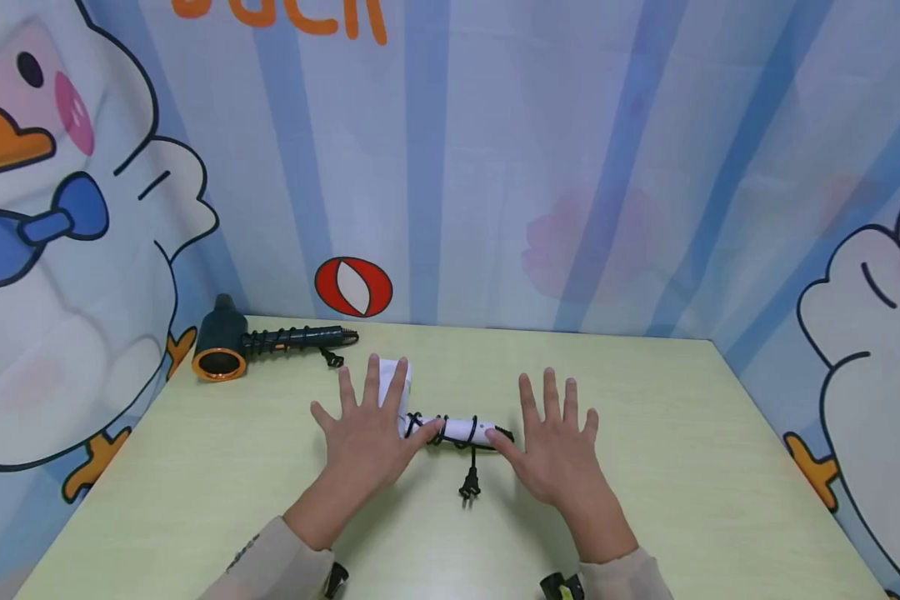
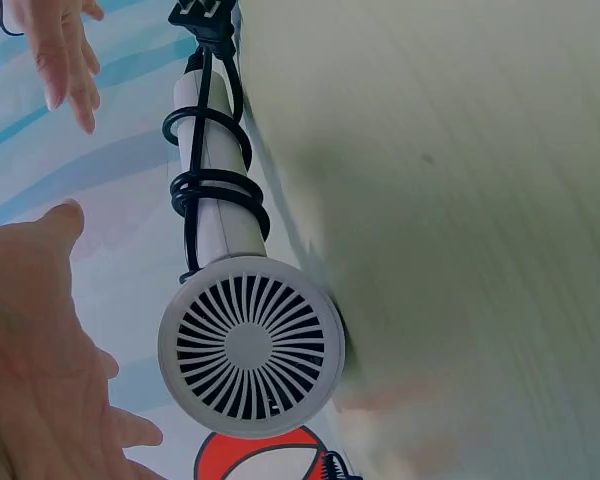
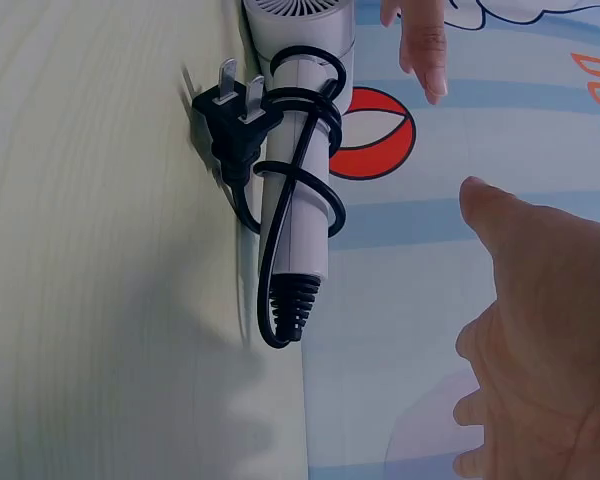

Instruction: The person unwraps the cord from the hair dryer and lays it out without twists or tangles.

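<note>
A white hair dryer point(image 1: 461, 429) lies on the table, its black cord point(image 2: 220, 195) wound round the handle and its two-pin plug point(image 1: 469, 483) toward the front. The round vent grille point(image 2: 248, 346) faces the left wrist camera. My left hand point(image 1: 367, 437), fingers spread, hovers over the dryer's head end and hides part of it. Over to the right, my right hand point(image 1: 558, 454) is spread beside the cord end of the handle, palm down. Neither hand holds anything; in both wrist views the palms stand apart from the dryer.
At the back left of the table point(image 1: 682, 417) lies a dark hair dryer point(image 1: 221, 337) with an orange-rimmed nozzle and a cord wound round its handle. Behind the table hangs a blue striped curtain point(image 1: 480, 167) printed with cartoon ducks.
</note>
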### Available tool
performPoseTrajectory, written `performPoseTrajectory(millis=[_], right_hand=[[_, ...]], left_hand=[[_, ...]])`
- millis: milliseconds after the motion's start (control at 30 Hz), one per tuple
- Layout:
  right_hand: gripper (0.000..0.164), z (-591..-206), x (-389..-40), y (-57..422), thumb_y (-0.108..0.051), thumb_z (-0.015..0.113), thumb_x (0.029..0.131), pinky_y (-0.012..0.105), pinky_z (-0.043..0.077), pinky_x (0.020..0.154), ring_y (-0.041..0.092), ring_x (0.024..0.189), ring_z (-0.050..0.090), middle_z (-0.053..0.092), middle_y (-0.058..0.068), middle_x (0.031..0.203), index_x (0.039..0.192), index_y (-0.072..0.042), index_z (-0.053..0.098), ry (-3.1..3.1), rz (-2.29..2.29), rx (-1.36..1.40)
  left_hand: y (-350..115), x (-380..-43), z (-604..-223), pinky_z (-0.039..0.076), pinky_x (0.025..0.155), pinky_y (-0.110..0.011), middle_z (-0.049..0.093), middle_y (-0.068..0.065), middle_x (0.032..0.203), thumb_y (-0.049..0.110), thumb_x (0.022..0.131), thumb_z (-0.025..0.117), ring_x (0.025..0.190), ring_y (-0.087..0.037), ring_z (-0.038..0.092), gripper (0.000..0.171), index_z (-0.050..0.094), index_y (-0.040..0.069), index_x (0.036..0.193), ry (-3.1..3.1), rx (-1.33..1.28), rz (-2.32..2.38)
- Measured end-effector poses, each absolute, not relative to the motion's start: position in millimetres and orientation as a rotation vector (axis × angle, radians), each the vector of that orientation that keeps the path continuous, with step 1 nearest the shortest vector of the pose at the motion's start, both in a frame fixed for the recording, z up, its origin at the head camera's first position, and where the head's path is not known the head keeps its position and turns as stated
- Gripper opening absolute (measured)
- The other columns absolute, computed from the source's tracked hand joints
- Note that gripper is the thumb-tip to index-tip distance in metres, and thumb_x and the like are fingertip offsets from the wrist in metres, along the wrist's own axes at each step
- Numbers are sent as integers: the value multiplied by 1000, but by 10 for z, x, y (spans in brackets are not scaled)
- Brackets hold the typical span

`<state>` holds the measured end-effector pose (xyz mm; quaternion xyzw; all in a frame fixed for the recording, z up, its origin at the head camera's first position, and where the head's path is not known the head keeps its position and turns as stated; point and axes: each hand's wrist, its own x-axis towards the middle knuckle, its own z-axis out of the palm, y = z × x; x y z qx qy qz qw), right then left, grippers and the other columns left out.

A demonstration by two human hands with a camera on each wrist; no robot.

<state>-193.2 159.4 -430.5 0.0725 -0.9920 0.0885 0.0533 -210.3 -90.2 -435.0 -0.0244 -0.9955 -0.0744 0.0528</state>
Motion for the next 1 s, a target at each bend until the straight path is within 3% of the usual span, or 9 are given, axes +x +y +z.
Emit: performPoseTrajectory(millis=[233, 400, 500, 800, 1000], right_hand=[[93, -4290, -1919, 1600, -74, 38, 97, 76, 17, 110, 50, 152, 0, 3, 21, 168, 164, -16, 12, -3037, 284, 217], [94, -4303, -1900, 1610, -76, 36, 96, 75, 23, 109, 51, 151, 5, 2, 21, 168, 164, -15, 13, -3050, 295, 219], [93, -4314, -1883, 1614, -75, 36, 96, 73, 26, 108, 52, 151, 8, 2, 22, 168, 164, -15, 13, -3048, 307, 222], [92, -4310, -1850, 1622, -74, 35, 98, 71, 35, 103, 55, 148, 16, 4, 24, 167, 164, -14, 12, -3047, 300, 232], [92, -4299, -1837, 1621, -73, 34, 98, 70, 38, 101, 56, 147, 20, 6, 25, 167, 164, -13, 12, -3041, 292, 235]], left_hand=[[-923, -2172, -4354, 21, 99, -85, 3, -12, 170, 88, 85, 35, 150, -53, 11, 100, 4, 34, 164, -3018, -63, -246], [-931, -2267, -4350, 44, 88, -75, 8, -21, 168, 83, 87, 44, 134, -55, 40, 102, 6, 29, 165, -3023, 5, -410], [-941, -2348, -4366, 52, 79, -66, 12, -24, 166, 81, 88, 47, 123, -53, 51, 102, 7, 26, 165, -3024, 52, -490], [-922, -2534, -4408, 55, 76, -57, 22, -28, 161, 78, 90, 47, 102, -51, 62, 102, 9, 18, 164, -3052, 90, -640], [-952, -2631, -4433, 53, 74, -54, 29, -32, 154, 78, 91, 45, 95, -48, 63, 103, 7, 14, 164, -3093, 137, -704]])
